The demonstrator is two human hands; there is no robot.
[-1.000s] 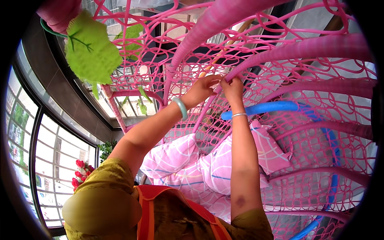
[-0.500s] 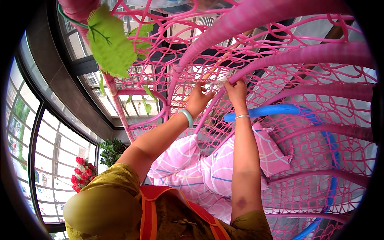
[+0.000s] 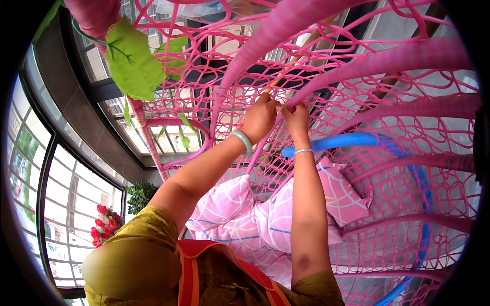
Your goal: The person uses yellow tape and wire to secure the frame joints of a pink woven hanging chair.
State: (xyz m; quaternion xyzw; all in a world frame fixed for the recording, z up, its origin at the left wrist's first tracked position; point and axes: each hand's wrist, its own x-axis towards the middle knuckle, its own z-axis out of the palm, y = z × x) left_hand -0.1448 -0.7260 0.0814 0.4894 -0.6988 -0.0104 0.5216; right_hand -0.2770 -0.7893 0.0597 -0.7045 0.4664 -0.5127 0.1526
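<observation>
Pole point(image 3: 339, 74) with pink wrapping slopes from the far right down to between the two hands, and pink net point(image 3: 232, 104) is around it. Right hand point(image 3: 297, 122) grasps this pole with bent fingers. Left hand point(image 3: 259, 118) is just beside, its fingers curled close to the same spot; I cannot tell if it pinches something, because the fingertips are hidden. To do this well, I think the right hand should keep the pole steady, while the left one works in small moves, careful not to catch the net.
</observation>
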